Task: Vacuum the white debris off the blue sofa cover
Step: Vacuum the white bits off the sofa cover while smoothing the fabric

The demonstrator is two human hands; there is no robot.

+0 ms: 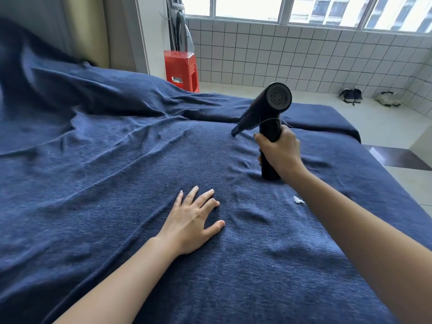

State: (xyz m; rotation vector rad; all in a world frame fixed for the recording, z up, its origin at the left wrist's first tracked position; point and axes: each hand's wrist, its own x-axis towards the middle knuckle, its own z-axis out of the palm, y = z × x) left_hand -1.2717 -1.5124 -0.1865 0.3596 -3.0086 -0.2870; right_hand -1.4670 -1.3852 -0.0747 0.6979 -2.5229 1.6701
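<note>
A wrinkled dark blue sofa cover (112,164) fills most of the view. My right hand (281,152) is closed around the handle of a black handheld vacuum (268,113). Its narrow nozzle points down and left, with the tip just above the cover. The handle's bottom end touches the fabric. A small scrap of white debris (298,199) lies on the cover beside my right forearm, nearer to me than the vacuum. My left hand (195,219) rests flat on the cover with its fingers spread and holds nothing.
A red plastic stool (181,70) stands on the floor beyond the sofa, below hanging dark items. A white tiled wall (304,54) with windows runs across the back. Shoes (350,95) and a pale bundle (388,99) lie on the floor at right.
</note>
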